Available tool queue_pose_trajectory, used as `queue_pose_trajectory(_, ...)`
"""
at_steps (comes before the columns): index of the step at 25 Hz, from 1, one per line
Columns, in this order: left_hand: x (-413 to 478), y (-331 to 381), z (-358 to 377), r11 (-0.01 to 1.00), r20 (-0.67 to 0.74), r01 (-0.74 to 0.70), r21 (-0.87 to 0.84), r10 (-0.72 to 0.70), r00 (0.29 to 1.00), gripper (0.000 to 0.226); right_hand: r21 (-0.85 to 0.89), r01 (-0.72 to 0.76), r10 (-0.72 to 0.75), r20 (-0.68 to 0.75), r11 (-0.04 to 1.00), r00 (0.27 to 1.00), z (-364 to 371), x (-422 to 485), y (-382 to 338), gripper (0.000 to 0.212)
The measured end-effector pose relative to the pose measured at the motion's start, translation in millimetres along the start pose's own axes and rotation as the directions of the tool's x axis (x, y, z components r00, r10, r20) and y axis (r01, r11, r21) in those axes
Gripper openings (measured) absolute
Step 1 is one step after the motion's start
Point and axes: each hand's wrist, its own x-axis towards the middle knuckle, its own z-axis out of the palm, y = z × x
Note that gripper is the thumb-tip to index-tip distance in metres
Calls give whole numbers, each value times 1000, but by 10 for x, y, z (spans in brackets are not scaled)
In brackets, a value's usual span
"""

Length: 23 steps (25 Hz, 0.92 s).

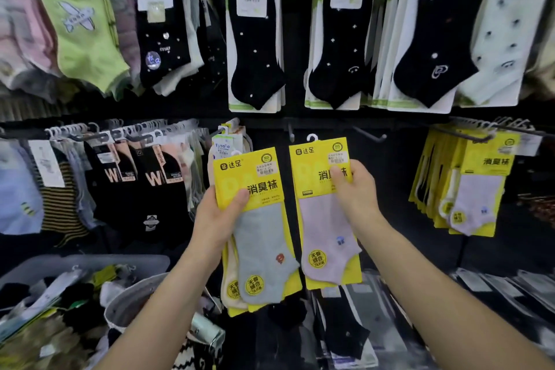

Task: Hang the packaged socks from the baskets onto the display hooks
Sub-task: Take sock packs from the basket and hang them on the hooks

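My left hand (217, 219) grips a small stack of yellow sock packs (261, 237); the front pack shows a grey sock, and a cream sock sits behind it. My right hand (356, 189) holds one yellow pack with a pale lilac sock (327, 237) by its upper right part. That pack's white hanger loop (312, 137) sits just right of a bare black display hook (290, 132); I cannot tell whether they touch. A second bare hook (371, 135) juts out further right. More of the same yellow packs (468, 189) hang on a hook at the right.
A grey basket (75, 288) and a round grey bin (129, 300) with loose packaged socks stand at the lower left. Black patterned socks hang in the upper row, striped and black packs (141, 177) on the left rail. More packs lie on a lower shelf (495, 288) at the right.
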Motion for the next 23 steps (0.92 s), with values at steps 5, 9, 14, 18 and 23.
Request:
queue_pose_trajectory(5,110,41,-71,1000,53,-9,-17,10,999,29,-57,132,-130,30,990,991,93,113,-73,7)
queue_pose_trajectory(9,172,56,-112,1000,62,-7,-21,8,998,35,-114,220,-207,119,969,971,120,118,-109,7)
queue_pose_trajectory(14,131,82,-189,1000,48,6,-8,-6,999,52,-138,162,-143,141,977,980,201,129,-147,7)
queue_pose_trajectory(18,86,140,-187,1000,22,18,-2,-18,1000,49,-139,-18,40,159,990,986,226,71,-65,8)
queue_pose_trajectory(23,50,159,-38,999,5,33,-6,-33,999,15,-58,37,-39,-35,998,999,229,-154,-111,22)
